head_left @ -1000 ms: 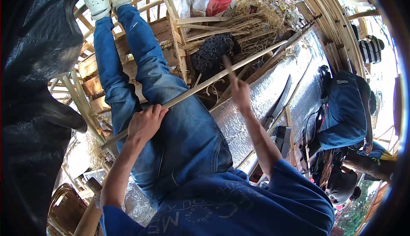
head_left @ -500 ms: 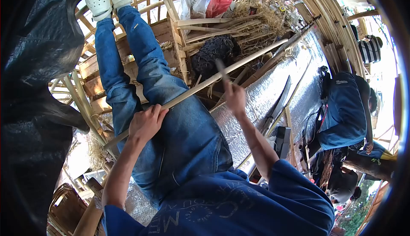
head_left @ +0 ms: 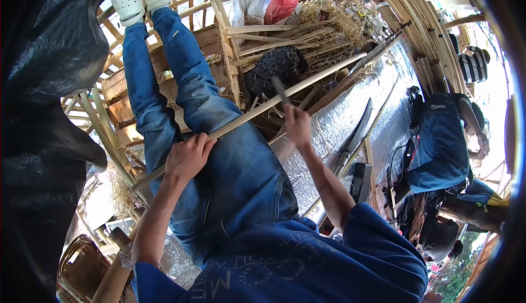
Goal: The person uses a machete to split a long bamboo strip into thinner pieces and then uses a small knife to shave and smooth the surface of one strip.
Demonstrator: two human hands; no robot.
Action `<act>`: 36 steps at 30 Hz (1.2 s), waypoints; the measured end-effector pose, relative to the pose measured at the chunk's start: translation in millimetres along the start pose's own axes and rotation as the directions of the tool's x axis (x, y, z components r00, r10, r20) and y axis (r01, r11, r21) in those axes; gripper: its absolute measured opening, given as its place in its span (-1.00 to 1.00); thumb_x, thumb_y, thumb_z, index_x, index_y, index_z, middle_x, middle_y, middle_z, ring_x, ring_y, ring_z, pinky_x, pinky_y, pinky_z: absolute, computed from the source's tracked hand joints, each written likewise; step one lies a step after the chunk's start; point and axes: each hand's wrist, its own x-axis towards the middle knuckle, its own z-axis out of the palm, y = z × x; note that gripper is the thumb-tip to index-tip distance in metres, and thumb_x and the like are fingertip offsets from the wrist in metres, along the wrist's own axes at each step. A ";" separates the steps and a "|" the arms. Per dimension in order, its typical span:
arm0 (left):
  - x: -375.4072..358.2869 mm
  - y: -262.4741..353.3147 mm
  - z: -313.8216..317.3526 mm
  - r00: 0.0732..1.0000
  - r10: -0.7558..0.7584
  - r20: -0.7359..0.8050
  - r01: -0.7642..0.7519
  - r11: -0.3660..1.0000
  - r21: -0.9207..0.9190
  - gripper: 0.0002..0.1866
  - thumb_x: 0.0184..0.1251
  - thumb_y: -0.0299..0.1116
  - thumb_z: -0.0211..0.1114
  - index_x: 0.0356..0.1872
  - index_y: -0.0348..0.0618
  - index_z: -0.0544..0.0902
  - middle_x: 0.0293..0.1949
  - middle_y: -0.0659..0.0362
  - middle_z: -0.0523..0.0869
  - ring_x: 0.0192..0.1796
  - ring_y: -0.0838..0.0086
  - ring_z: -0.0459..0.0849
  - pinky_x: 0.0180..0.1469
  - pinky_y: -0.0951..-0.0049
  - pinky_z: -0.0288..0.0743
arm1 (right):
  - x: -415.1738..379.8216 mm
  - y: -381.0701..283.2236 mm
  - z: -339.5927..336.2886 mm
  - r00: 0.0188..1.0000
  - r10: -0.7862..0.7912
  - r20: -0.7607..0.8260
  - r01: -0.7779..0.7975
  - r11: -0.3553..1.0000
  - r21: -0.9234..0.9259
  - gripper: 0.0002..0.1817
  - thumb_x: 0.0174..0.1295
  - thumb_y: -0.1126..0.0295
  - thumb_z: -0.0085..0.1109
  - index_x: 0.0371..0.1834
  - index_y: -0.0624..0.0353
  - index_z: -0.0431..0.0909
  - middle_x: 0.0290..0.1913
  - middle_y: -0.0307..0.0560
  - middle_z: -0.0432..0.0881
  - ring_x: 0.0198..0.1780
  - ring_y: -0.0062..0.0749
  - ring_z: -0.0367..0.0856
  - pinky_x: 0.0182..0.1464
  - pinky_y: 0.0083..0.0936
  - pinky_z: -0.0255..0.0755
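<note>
A long, pale bamboo strip (head_left: 307, 83) slants across my thighs, its far end up at the right. My left hand (head_left: 189, 155) is closed around the strip over my lap. In my right hand (head_left: 297, 125) is a knife (head_left: 280, 91), its blade pointing up and overlapping the strip in this view. Below the blade, thin curled shavings hang close to the strip. Just beyond lies a dark, crumpled bundle (head_left: 274, 70).
A long curved blade (head_left: 359, 125) rests on the silvery foil sheet (head_left: 334, 116) to the right. Split bamboo (head_left: 424, 29) is stacked beyond it. Another person (head_left: 441, 144) sits at the far right. Black plastic sheeting (head_left: 44, 111) hangs at the left, and a woven basket (head_left: 85, 270) stands lower left.
My right hand and the knife have shifted slightly left along the strip. My left hand keeps its place. The person at right has raised a hand.
</note>
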 end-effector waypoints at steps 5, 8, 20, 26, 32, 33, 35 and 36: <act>-2.2 -0.5 2.4 1.000 -0.004 -0.007 0.004 1.000 -0.024 -0.72 0.43 -0.13 0.13 -0.37 -0.12 0.48 -0.57 0.08 0.65 -0.56 0.11 0.66 -0.51 0.22 0.57 | -27.0 -8.2 25.6 0.974 -0.226 -0.023 0.224 0.973 -0.061 -0.41 0.43 0.02 -0.11 -0.55 0.38 0.49 -0.65 0.19 0.49 -0.58 -0.04 0.53 -0.45 -0.18 0.35; -0.8 1.0 -1.6 0.999 -0.013 0.040 0.014 1.000 -0.004 -0.72 0.44 -0.13 0.12 -0.37 -0.12 0.49 -0.58 0.07 0.65 -0.56 0.10 0.67 -0.50 0.20 0.57 | 5.8 12.9 10.4 0.992 0.125 -0.005 -0.124 0.990 0.072 -0.42 0.43 0.04 -0.11 -0.53 0.40 0.47 -0.64 0.26 0.47 -0.55 0.12 0.50 -0.41 -0.13 0.33; 0.4 -4.4 -1.1 0.999 0.035 0.032 -0.033 0.996 -0.079 -0.68 0.45 -0.13 0.11 -0.42 -0.15 0.48 -0.56 0.08 0.66 -0.57 0.18 0.68 -0.54 0.26 0.59 | -2.7 21.7 16.2 0.964 -0.162 -0.210 0.166 0.986 0.001 -0.38 0.43 0.01 -0.13 -0.59 0.40 0.42 -0.73 0.20 0.39 -0.65 0.02 0.44 -0.49 -0.13 0.25; 1.9 -2.2 -1.6 1.000 0.012 0.027 -0.009 0.995 -0.101 -0.67 0.44 -0.11 0.12 -0.42 -0.15 0.48 -0.56 0.09 0.66 -0.57 0.18 0.68 -0.53 0.26 0.59 | 0.4 -5.4 -10.6 0.987 0.160 -0.003 -0.159 0.985 0.067 -0.41 0.43 0.03 -0.13 -0.54 0.41 0.43 -0.60 0.35 0.44 -0.46 0.29 0.45 -0.35 -0.05 0.28; 0.8 -2.6 -1.7 0.996 -0.031 0.078 0.038 0.996 -0.087 -0.74 0.41 -0.14 0.17 -0.35 -0.11 0.51 -0.52 0.05 0.68 -0.49 0.07 0.68 -0.45 0.16 0.57 | 18.5 36.1 -16.1 0.983 0.182 -0.011 -0.177 0.964 0.201 -0.40 0.45 0.05 -0.13 -0.62 0.35 0.45 -0.76 -0.01 0.41 -0.74 -0.30 0.35 -0.63 -0.24 0.18; -0.7 -2.7 -1.6 0.996 -0.033 0.080 0.040 0.995 -0.088 -0.74 0.41 -0.14 0.17 -0.35 -0.11 0.51 -0.52 0.05 0.68 -0.49 0.07 0.68 -0.45 0.16 0.57 | 17.6 24.9 -18.4 0.986 0.158 -0.061 -0.142 0.968 0.209 -0.43 0.45 0.07 -0.12 -0.60 0.31 0.51 -0.75 -0.09 0.46 -0.75 -0.42 0.36 -0.68 -0.31 0.16; 0.6 -1.8 -1.4 0.997 -0.046 0.069 0.055 0.990 -0.127 -0.74 0.40 -0.14 0.17 -0.35 -0.11 0.51 -0.54 0.05 0.67 -0.50 0.07 0.68 -0.46 0.16 0.57 | -4.4 8.0 -3.8 0.991 0.128 -0.035 -0.123 0.986 0.117 -0.44 0.45 0.07 -0.11 -0.55 0.32 0.55 -0.73 -0.06 0.48 -0.71 -0.43 0.42 -0.66 -0.32 0.21; 0.8 -0.7 -0.7 0.997 -0.041 0.070 0.050 0.991 -0.127 -0.74 0.40 -0.14 0.17 -0.35 -0.11 0.51 -0.54 0.05 0.67 -0.50 0.07 0.68 -0.46 0.16 0.57 | -9.5 5.9 -0.9 0.996 0.086 -0.031 -0.082 0.991 0.107 -0.44 0.45 0.06 -0.11 -0.54 0.33 0.55 -0.73 -0.03 0.48 -0.71 -0.37 0.44 -0.65 -0.31 0.23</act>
